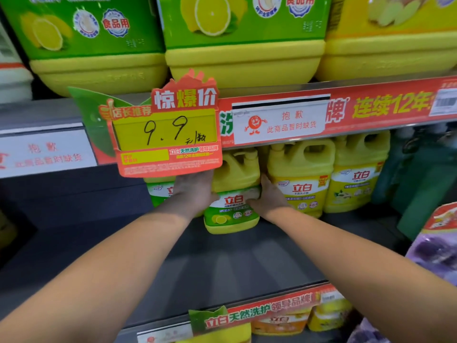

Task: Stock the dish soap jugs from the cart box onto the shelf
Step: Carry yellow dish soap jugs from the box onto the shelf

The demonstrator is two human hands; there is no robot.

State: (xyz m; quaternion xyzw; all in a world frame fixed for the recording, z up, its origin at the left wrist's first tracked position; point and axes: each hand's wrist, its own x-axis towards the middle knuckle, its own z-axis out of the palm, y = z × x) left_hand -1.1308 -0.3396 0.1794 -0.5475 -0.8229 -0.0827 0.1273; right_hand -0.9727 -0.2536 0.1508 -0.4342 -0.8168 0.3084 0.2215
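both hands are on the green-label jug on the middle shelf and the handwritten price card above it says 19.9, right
Not quite. The head view shows the handwritten price card reading 9.9, not 19.9. The rest stands: the left hand and right hand both hold the green-label jug on the middle shelf.

The lemon jug [232,206] is yellow, with a green label showing yellow lemon slices and red characters on a white band. The neighbouring jugs [300,179] are yellow, their labels white and yellow with red characters. The large jugs [99,45] above are yellow with bright green labels printed with lemon halves. The price sign [168,129] is orange-red, its yellow panel bearing black handwritten digits. The shelf strip [385,107] is red with yellow lettering; the card [279,122] on it is white with red print. The shelf [222,263] is dark grey.
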